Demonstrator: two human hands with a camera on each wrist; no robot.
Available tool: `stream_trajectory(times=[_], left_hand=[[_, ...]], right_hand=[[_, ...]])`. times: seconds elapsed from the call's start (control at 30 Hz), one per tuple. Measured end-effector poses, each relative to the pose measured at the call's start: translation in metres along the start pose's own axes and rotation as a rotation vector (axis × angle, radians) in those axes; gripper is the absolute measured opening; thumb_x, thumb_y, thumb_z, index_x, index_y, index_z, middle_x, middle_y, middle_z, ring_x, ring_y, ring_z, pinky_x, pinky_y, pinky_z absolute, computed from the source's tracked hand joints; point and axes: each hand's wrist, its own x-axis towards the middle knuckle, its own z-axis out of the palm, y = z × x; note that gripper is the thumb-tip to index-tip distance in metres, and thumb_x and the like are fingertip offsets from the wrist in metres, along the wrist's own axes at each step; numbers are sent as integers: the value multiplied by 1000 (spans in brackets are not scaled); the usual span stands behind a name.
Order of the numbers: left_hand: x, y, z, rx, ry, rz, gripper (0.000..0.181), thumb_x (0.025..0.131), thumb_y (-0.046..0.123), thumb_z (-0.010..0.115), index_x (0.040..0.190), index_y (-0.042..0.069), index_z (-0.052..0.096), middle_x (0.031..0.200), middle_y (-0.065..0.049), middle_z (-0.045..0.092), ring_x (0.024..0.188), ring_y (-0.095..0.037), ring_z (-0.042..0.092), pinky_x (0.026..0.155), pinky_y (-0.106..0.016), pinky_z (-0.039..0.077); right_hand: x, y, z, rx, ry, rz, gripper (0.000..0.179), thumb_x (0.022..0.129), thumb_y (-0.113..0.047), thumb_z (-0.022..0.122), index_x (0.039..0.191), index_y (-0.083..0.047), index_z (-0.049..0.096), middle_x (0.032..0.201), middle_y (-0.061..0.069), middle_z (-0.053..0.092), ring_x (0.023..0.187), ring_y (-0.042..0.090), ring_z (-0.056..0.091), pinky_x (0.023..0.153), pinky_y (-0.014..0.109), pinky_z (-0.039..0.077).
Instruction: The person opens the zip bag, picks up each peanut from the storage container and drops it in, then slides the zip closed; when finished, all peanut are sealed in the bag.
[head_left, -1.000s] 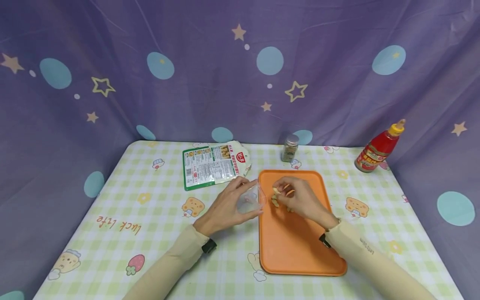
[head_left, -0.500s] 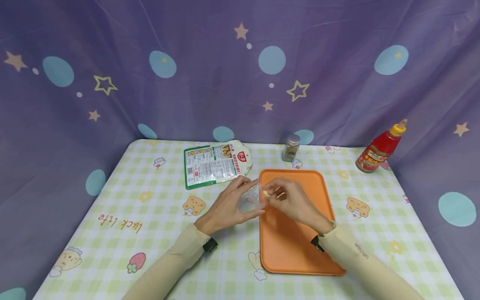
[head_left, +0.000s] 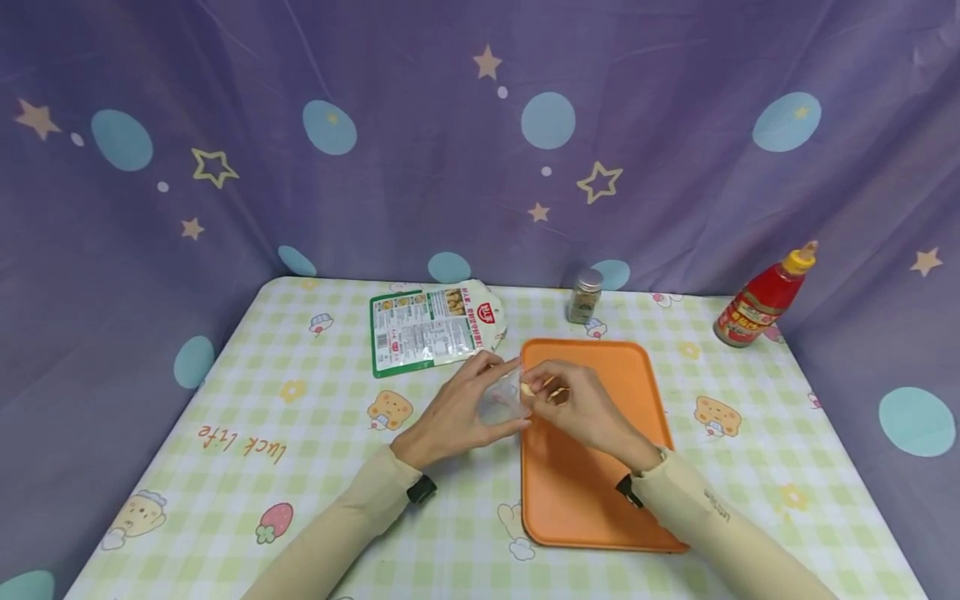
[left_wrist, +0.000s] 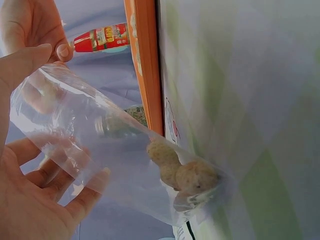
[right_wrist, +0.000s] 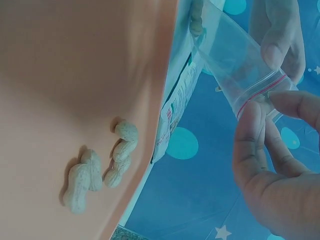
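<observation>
My left hand (head_left: 450, 421) holds a clear zip bag (head_left: 497, 403) by its mouth, thumb on one side and fingers on the other. Several peanuts (left_wrist: 196, 177) lie in the bag's bottom corner, seen in the left wrist view. At the bag's mouth, my right hand (head_left: 588, 408) pinches a pale peanut (head_left: 527, 389), mostly covered by the fingers. The right wrist view has the right fingertips against the bag's red zip strip (right_wrist: 260, 94). Several more peanuts (right_wrist: 77, 187) rest on the orange tray (right_wrist: 45, 75) below the right hand.
Behind the left hand lies a white and green food pouch (head_left: 431, 327). A small spice jar (head_left: 584, 297) stands past the tray's far edge. At the back right is a red sauce bottle (head_left: 763, 298) with a yellow cap. A checkered cloth (head_left: 330, 492) covers the table.
My right hand has moved left from above the tray to the bag's mouth, bringing a peanut with it. The left hand has kept its hold on the bag in about the same place.
</observation>
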Motion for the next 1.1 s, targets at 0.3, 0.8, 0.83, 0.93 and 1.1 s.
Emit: stream_trajectory(times=[0.3,0.8,0.83,0.93,1.1], left_hand=[[0,-1,-1,2,6,12,82,86,56,81,152,16,55,126,1,56,108,-15,54,90,-31,49],[0,-2,-2,-2,-12,-20,85,85,56,82,154,15,53,130,5,54,111,-10,51,94,-32,50],[0,-2,-2,-1,-13,-19,85,85,56,82,154,16,53,130,5,54,111,-11,51,93,-32,50],[0,-1,-2,0,-13,-10,85,85,55,82,155,18,52,131,4,54,110,-11,52,93,-32,50],[0,0,-1,9,-2,6,85,85,54,83,154,16,53,132,2,54,109,-10,50,92,-33,50]], right_hand=[[-2,2,-6,-6,33,-3,17,95,-8,73,112,-8,75,101,4,75,87,15,70,78,31,60],[-14,31,-39,-57,49,78,15,100,-14,69,115,-13,73,107,7,74,87,22,73,75,32,59],[-15,33,-41,-63,46,85,15,101,-14,69,115,-12,73,107,7,74,87,22,73,74,31,59],[-21,41,-47,-104,45,102,16,101,-14,68,115,-8,74,106,7,73,89,19,72,76,29,58],[-30,51,-56,-163,30,157,17,99,-9,66,114,-6,74,102,7,72,89,19,70,76,28,57]])
